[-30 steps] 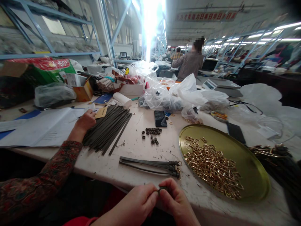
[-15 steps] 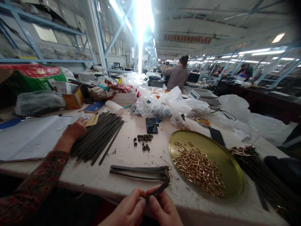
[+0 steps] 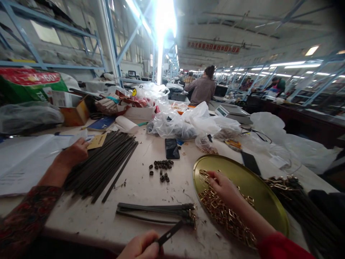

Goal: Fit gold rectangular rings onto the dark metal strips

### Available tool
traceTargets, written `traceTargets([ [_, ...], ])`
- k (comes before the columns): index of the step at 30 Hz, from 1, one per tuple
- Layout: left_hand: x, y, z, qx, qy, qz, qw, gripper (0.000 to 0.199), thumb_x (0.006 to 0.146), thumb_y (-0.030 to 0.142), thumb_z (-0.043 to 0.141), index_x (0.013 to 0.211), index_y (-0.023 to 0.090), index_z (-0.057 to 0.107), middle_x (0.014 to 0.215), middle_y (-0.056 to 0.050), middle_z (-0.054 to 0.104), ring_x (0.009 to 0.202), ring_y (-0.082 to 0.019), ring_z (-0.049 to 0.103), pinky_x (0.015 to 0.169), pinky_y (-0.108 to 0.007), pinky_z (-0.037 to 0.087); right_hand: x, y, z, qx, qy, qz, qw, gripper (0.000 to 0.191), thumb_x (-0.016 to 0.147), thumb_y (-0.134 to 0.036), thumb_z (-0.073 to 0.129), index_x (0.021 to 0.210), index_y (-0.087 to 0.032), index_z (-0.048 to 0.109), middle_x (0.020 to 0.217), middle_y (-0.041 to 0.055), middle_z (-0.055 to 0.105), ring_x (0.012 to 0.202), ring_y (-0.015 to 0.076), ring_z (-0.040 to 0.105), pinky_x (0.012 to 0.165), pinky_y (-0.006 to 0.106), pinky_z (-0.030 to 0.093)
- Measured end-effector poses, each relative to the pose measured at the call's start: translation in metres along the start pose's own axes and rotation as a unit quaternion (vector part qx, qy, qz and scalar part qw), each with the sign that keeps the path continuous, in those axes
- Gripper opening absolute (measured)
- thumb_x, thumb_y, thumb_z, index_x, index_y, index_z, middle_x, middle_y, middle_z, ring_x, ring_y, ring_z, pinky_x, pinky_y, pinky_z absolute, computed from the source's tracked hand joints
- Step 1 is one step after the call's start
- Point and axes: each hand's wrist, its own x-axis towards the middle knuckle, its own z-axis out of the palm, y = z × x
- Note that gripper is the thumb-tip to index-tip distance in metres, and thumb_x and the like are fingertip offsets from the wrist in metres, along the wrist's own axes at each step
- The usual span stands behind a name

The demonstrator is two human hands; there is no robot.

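Observation:
Near the front edge, my left hand (image 3: pixel 144 246) pinches a dark strap (image 3: pixel 170 233) whose free end, with a slot in it, points up and right. My right hand (image 3: pixel 221 185) reaches over the round gold tray (image 3: pixel 272 201). Its fingers are closed at a gold buckle (image 3: pixel 203 173) by the tray's left side, above a heap of more gold buckles (image 3: pixel 234 219). Just beyond my left hand lie a few dark straps (image 3: pixel 156 212) with buckles fitted at their right ends. Farther back are several small dark loops (image 3: pixel 163 165).
At left, a co-worker's hand (image 3: pixel 72 154) holds something pale beside a spread of dark strips (image 3: pixel 105 162) and open papers (image 3: pixel 24 162). A phone (image 3: pixel 172 148) and plastic bags (image 3: pixel 185 120) lie farther back. Buckled straps (image 3: pixel 293 198) are piled right of the tray.
My right hand has left the strap and moved right to the buckles in the tray. My left hand keeps the strap. The co-worker's hand has shifted slightly left in view.

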Motion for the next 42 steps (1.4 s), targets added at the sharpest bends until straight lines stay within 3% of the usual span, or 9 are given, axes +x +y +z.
traceTargets([
  [9,0.067,0.04,-0.251,0.082,0.249,0.132,0.956,0.035,0.071,0.021,0.048,0.037,0.017,0.043,0.046,0.004,0.034,0.059,-0.009,0.047,0.05,-0.016,0.026,0.081,0.038,0.03,-0.097,-0.081,0.006,0.992,0.012,0.071,-0.014,0.057,0.081,-0.015,0.063,0.085,0.0083,0.062,0.077,0.02,0.056,0.072,0.031,0.038],
  [12,0.079,0.029,-0.288,0.114,0.281,0.149,0.941,0.036,0.069,0.021,0.051,0.035,0.017,0.04,0.048,0.004,0.032,0.063,-0.01,0.047,0.051,-0.016,0.025,0.088,0.039,0.031,-0.098,-0.097,0.005,0.99,0.003,0.069,-0.013,0.06,0.071,-0.016,0.058,0.071,-0.0001,0.057,0.068,0.0155,0.052,0.066,0.029,0.037],
  [16,0.071,0.036,-0.24,0.119,0.261,0.208,0.935,0.043,0.076,0.034,0.045,0.037,0.017,0.036,0.05,0.003,0.03,0.067,-0.013,0.049,0.052,-0.018,0.026,0.08,0.028,0.023,-0.06,-0.073,0.007,0.995,0.011,0.066,-0.007,0.055,0.062,-0.017,0.054,0.061,-0.0017,0.054,0.06,0.0133,0.048,0.06,0.027,0.034],
  [19,0.044,0.046,-0.143,0.108,0.116,0.151,0.976,0.043,0.077,0.045,0.043,0.042,0.019,0.044,0.048,0.002,0.034,0.064,-0.016,0.05,0.051,-0.022,0.03,0.05,0.003,0.017,0.011,-0.048,0.011,0.999,0.008,0.071,-0.014,0.051,0.066,-0.018,0.055,0.064,0.0013,0.057,0.062,0.0149,0.05,0.06,0.027,0.035],
  [23,0.002,0.037,-0.008,0.095,0.087,0.098,0.987,0.032,0.082,0.041,0.04,0.068,0.019,0.057,0.059,0.002,0.05,0.06,-0.014,0.048,0.056,-0.024,0.036,-0.02,-0.059,0.024,0.175,-0.077,0.005,0.982,0.025,0.081,-0.04,0.042,0.087,-0.019,0.054,0.066,-0.0007,0.058,0.056,0.0131,0.051,0.052,0.025,0.04],
  [25,-0.007,0.032,0.028,0.05,0.057,0.093,0.993,0.033,0.086,0.04,0.036,0.071,0.017,0.053,0.066,0.001,0.052,0.065,-0.013,0.049,0.063,-0.024,0.037,-0.055,-0.089,0.034,0.41,-0.082,0.072,0.906,0.029,0.072,-0.047,0.057,0.079,-0.019,0.055,0.058,-0.0037,0.053,0.048,0.0108,0.047,0.047,0.024,0.039],
  [28,-0.012,0.029,0.039,0.013,0.053,0.093,0.994,0.028,0.087,0.039,0.037,0.077,0.015,0.05,0.065,0.001,0.05,0.063,-0.012,0.047,0.061,-0.022,0.037,-0.092,-0.116,0.053,0.565,-0.064,0.116,0.814,0.031,0.066,-0.048,0.066,0.076,-0.019,0.057,0.058,-0.0044,0.054,0.045,0.0083,0.045,0.043,0.021,0.037],
  [37,-0.039,0.016,0.041,0.134,0.124,0.117,0.976,0.017,0.086,0.029,0.039,0.085,0.016,0.051,0.079,-0.005,0.06,0.072,-0.017,0.054,0.066,-0.025,0.038,-0.119,-0.131,0.078,0.679,-0.118,0.139,0.711,0.028,0.064,-0.039,0.073,0.077,-0.018,0.06,0.063,-0.0027,0.059,0.05,0.0081,0.048,0.049,0.021,0.04],
  [42,-0.042,0.015,0.044,0.104,0.149,0.12,0.976,0.018,0.087,0.029,0.038,0.086,0.016,0.05,0.08,-0.005,0.061,0.074,-0.017,0.055,0.067,-0.026,0.039,-0.124,-0.142,0.082,0.673,-0.052,0.158,0.72,0.036,0.057,-0.042,0.077,0.078,-0.018,0.059,0.058,-0.0037,0.059,0.048,0.0093,0.049,0.048,0.022,0.041],
])
